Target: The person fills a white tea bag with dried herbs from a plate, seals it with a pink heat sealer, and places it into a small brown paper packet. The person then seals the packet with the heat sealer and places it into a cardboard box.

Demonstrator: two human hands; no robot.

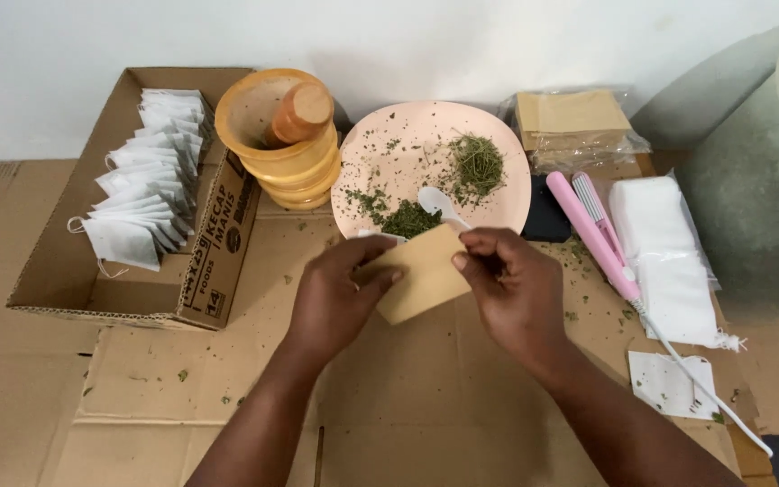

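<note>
Brown cardboard box (128, 271) at left, clear packet of tan envelopes (574, 122) top right.

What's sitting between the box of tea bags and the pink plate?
In the head view, a wooden mortar with its pestle stands between the cardboard box and the pink plate.

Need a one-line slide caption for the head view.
Both hands, left hand and right hand, hold a tan paper envelope before a pink plate.

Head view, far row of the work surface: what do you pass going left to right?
Cardboard box of white tea bags → wooden mortar with pestle → pink plate of dried herbs → pink handheld sealer → packet of white empty bags.
</note>
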